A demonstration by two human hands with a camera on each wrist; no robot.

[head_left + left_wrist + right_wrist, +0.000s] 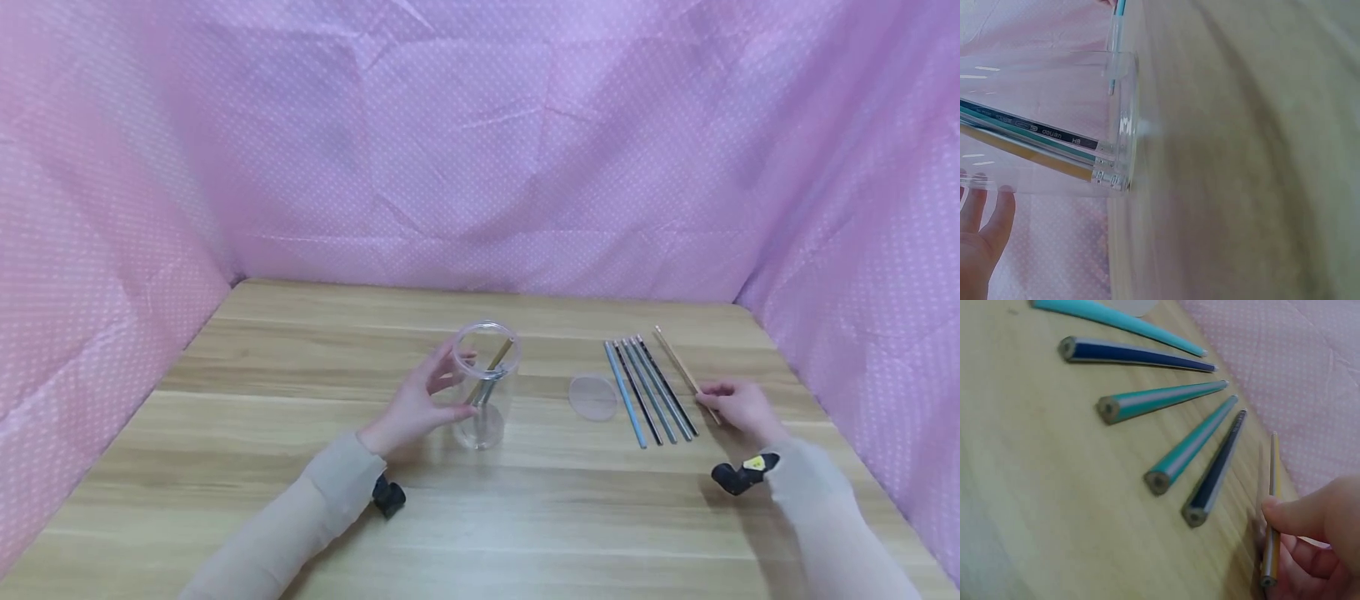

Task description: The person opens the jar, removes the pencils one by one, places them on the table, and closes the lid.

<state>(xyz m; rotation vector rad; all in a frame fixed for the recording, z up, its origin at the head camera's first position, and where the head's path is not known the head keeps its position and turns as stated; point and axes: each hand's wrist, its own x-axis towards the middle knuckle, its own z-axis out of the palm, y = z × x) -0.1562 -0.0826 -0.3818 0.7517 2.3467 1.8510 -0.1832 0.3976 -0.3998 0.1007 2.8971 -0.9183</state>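
My left hand [408, 408] holds a tall clear plastic jar [487, 323] from its left side, thumb in front and fingers behind. The jar stands upright on the table. Inside it several pencils lean with their ferrule ends down, among them a black pencil [1029, 125] and a yellow pencil [1054, 159]. At the right, my right hand [742, 408] pinches another yellow pencil [1274, 469] near its unsharpened end, thumb on top. To the left of that hand, several pencils lie side by side on the table, with a light blue pencil [625, 396] at the left end of the row.
A round clear lid [592, 397] lies flat between the jar and the row of pencils. The wooden table [337, 325] is walled at the back and both sides by a pink dotted cloth [480, 167]. A dark wrist camera [388, 497] hangs below the left sleeve.
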